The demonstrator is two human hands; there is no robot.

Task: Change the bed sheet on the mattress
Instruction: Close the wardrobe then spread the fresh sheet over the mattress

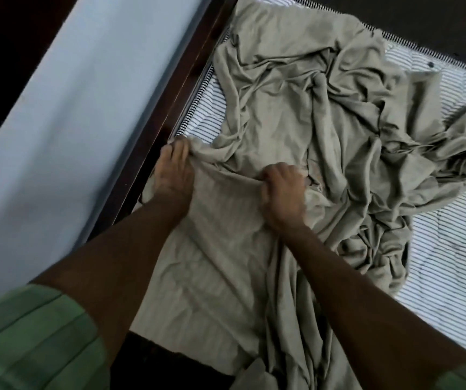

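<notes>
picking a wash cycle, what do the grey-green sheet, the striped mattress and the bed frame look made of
Grey-green sheet: thin soft woven cloth, likely cotton or a blend, matte; it bunches in fine creases. Striped mattress: quilted ticking fabric, with stitched lines and a button. Bed frame: dark wood, probably varnished, with a faint sheen along its edge.

Grey-beige sheet (296,114); mattress (445,263) white with thin dark stripes; green sleeve (29,339)
</notes>
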